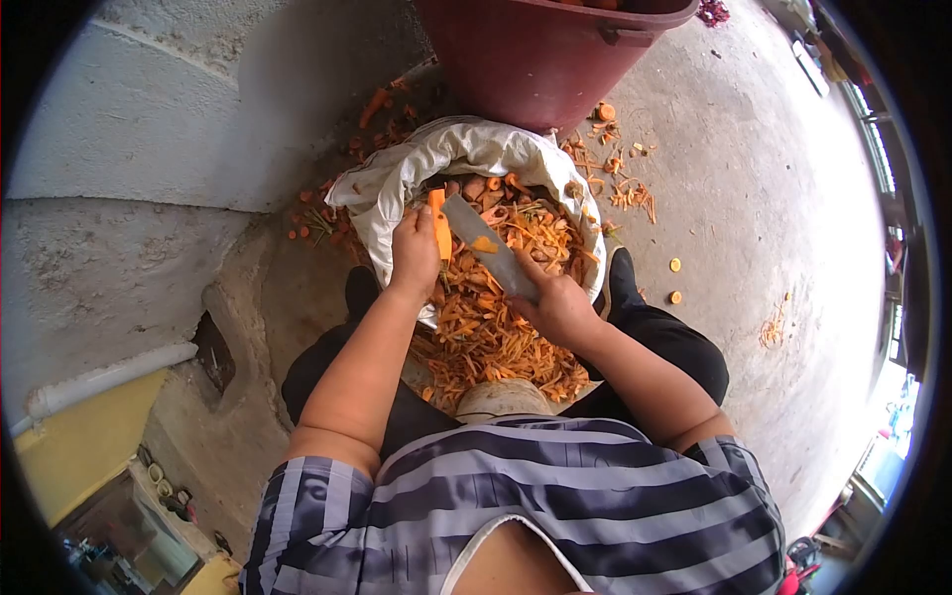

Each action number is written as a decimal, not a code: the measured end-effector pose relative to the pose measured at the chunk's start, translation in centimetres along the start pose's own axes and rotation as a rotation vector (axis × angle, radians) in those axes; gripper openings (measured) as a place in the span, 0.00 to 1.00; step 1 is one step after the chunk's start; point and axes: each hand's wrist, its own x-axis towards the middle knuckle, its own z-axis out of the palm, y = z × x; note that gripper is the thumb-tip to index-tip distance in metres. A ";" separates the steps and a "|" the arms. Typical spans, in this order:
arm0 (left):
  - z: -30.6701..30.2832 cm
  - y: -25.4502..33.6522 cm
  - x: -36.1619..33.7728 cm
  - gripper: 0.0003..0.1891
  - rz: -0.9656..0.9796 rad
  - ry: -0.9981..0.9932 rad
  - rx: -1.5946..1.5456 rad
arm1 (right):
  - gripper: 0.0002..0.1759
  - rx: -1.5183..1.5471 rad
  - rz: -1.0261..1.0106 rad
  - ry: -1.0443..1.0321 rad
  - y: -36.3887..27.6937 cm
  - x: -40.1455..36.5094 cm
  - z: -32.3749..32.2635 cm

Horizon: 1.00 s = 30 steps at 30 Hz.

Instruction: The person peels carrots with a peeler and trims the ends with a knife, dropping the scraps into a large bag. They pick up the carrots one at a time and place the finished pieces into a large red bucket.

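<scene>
My left hand (416,250) is closed around a peeled orange carrot (439,224), held upright over the sack. In my right hand (557,305) is a wide-bladed knife (486,244), its blade slanting up and left so the tip end lies right beside the carrot. An orange scrap (484,244) clings to the blade. Below both hands, a white woven sack (377,203) with a rolled-down rim holds carrot peelings (535,238) and cut carrot ends. More peelings (486,337) are heaped on the near side, between my legs.
A large dark red tub (540,64) stands just beyond the sack, with orange pieces at its top. Carrot scraps (625,183) and round slices (675,265) lie on the concrete floor to the right. A rough wall (129,129) rises on the left, with a white pipe (114,377) along it.
</scene>
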 end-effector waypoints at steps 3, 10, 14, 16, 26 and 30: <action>0.2 -0.4 0.1 0.17 0.055 0.075 0.096 | 0.38 0.092 -0.002 -0.001 0.1 0.2 0.8; 0.5 -0.7 0.1 0.17 0.335 0.186 0.372 | 0.39 0.418 -0.067 0.042 0.4 0.7 2.2; 0.9 0.2 -0.7 0.16 0.496 0.243 0.566 | 0.38 0.583 0.110 -0.161 -1.0 0.2 0.2; 0.9 0.3 -0.7 0.16 0.587 0.255 0.632 | 0.36 0.704 0.247 -0.258 -1.8 -0.1 -1.1; 0.3 0.2 0.4 0.17 0.064 -0.012 -0.059 | 0.28 1.665 0.390 -0.559 1.2 0.6 -1.0; 0.1 1.6 -0.3 0.14 -0.227 -0.143 -0.321 | 0.30 0.830 0.326 -0.123 0.4 1.2 -1.4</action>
